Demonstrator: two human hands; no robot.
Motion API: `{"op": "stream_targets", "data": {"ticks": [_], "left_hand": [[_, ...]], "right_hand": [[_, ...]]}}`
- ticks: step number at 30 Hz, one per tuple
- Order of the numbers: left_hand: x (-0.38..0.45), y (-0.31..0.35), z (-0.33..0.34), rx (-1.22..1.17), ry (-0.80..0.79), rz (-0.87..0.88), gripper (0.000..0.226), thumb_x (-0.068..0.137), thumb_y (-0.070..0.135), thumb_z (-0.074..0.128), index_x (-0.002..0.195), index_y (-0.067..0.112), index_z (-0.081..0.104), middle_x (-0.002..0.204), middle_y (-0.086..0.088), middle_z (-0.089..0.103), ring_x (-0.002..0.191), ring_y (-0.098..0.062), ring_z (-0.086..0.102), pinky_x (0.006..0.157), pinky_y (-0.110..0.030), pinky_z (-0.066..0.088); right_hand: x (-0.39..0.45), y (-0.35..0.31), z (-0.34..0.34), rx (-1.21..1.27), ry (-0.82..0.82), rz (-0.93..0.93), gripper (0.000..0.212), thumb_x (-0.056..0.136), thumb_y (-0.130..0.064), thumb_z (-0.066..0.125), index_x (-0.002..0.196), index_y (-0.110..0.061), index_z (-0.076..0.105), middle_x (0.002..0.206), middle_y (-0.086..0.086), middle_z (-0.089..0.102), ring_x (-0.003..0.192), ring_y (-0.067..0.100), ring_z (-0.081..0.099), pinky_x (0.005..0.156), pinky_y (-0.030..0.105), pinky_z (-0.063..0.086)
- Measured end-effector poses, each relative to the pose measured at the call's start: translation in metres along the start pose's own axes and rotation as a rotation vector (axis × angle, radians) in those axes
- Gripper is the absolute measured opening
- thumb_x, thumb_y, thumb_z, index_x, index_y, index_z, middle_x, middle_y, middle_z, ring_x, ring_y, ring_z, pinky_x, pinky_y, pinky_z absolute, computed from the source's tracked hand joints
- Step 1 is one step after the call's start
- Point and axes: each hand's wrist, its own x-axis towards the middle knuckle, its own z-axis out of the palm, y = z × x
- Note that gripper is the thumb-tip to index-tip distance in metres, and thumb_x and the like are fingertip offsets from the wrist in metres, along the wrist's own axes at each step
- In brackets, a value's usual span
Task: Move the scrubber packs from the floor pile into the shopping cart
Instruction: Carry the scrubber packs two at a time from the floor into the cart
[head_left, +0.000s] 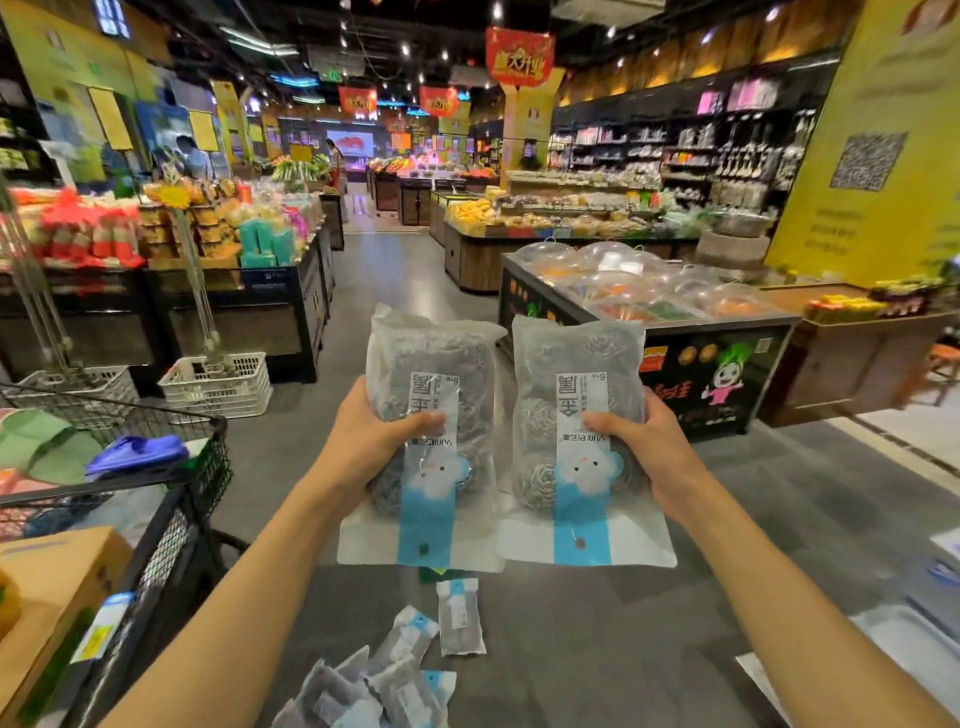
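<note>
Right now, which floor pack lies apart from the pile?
The upright pack just below the two held ones. It lies alone on the bare floor, while the others overlap in the pile nearer the cart.

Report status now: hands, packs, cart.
Left hand grips one scrubber pack, right hand another. Floor pile remains. Cart at left, unobstructed.

Supermarket: produce stands (545, 215), stocked wall shelves (675, 150), hanging red banners (519, 54), deli counter (644, 317) with domed lids, cart (171, 499) in grey aisle.
</note>
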Motion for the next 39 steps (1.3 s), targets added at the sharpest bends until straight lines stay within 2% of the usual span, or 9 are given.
{"op": "stream_targets", "data": {"ticks": [6,11,15,20,25,31,35,37,39], "left_hand": [[0.046,-0.008,0.078,0.025,-0.075,-0.018,0.056,0.073,0.009,0.091,0.119,0.019,0.061,0.105,-0.001,0.079,0.094,-0.020,0.078,0.085,-0.045,0.063],[0.079,-0.012,0.159,0.020,-0.169,-0.025,0.059,0.072,0.012,0.091,0.120,0.019,0.058,0.104,0.001,0.079,0.091,-0.017,0.078,0.077,-0.038,0.063],[0.096,-0.014,0.240,0.015,-0.332,-0.019,0.046,0.076,0.011,0.088,0.106,0.029,0.059,0.089,0.014,0.079,0.082,-0.009,0.077,0.068,-0.027,0.061],[0.106,-0.017,0.344,-0.035,-0.526,-0.006,0.046,0.075,0.009,0.087,0.110,0.025,0.061,0.082,0.020,0.078,0.075,0.000,0.075,0.058,-0.016,0.057],[0.101,-0.020,0.434,-0.071,-0.751,-0.009,0.060,0.074,0.015,0.090,0.125,0.023,0.059,0.105,0.008,0.077,0.087,-0.005,0.076,0.062,-0.019,0.060],[0.094,-0.017,0.550,-0.099,-1.028,-0.028,0.062,0.072,0.019,0.091,0.124,0.024,0.059,0.106,0.005,0.077,0.087,-0.007,0.077,0.070,-0.030,0.065],[0.076,-0.010,0.617,-0.120,-1.204,-0.083,0.051,0.071,0.012,0.090,0.111,0.024,0.061,0.101,-0.004,0.077,0.077,-0.006,0.077,0.066,-0.028,0.065],[0.062,-0.008,0.648,-0.112,-1.311,-0.089,0.053,0.067,0.016,0.092,0.110,0.025,0.062,0.099,0.002,0.080,0.084,-0.013,0.078,0.073,-0.037,0.066],[0.042,-0.007,0.675,-0.127,-1.417,-0.083,0.049,0.069,0.013,0.091,0.107,0.026,0.063,0.094,0.007,0.081,0.086,-0.014,0.078,0.073,-0.035,0.065]], "right_hand": [[0.028,-0.003,-0.072,0.024,0.119,0.001,0.045,0.083,0.002,0.079,0.119,-0.019,0.062,0.107,0.005,0.080,0.090,0.022,0.079,0.066,0.033,0.065],[0.029,-0.011,-0.151,0.004,0.273,-0.006,0.053,0.083,-0.006,0.082,0.128,-0.021,0.058,0.115,0.004,0.076,0.094,0.021,0.078,0.065,0.033,0.065],[0.004,-0.017,-0.217,-0.022,0.434,-0.013,0.049,0.083,-0.007,0.082,0.125,-0.019,0.061,0.105,-0.001,0.078,0.082,0.015,0.079,0.060,0.029,0.063],[-0.040,-0.017,-0.291,-0.070,0.689,-0.035,0.049,0.080,-0.007,0.084,0.123,-0.017,0.064,0.108,0.004,0.080,0.092,0.023,0.079,0.073,0.037,0.065],[-0.083,-0.023,-0.337,-0.097,0.894,-0.065,0.045,0.081,-0.003,0.081,0.120,-0.015,0.063,0.109,0.005,0.080,0.091,0.020,0.078,0.071,0.033,0.063],[-0.129,-0.039,-0.371,-0.119,1.178,-0.092,0.038,0.086,0.003,0.075,0.118,-0.014,0.063,0.093,-0.002,0.080,0.074,0.011,0.075,0.057,0.025,0.058],[-0.160,-0.050,-0.381,-0.151,1.363,-0.083,0.043,0.084,-0.001,0.079,0.120,-0.017,0.064,0.100,0.000,0.081,0.085,0.017,0.078,0.066,0.028,0.061],[-0.180,-0.055,-0.383,-0.161,1.451,-0.100,0.042,0.084,0.000,0.078,0.119,-0.018,0.065,0.104,0.001,0.081,0.089,0.019,0.078,0.069,0.029,0.062],[-0.202,-0.058,-0.382,-0.171,1.535,-0.114,0.038,0.085,0.001,0.077,0.116,-0.019,0.066,0.103,0.001,0.081,0.089,0.019,0.078,0.070,0.029,0.062]]}}
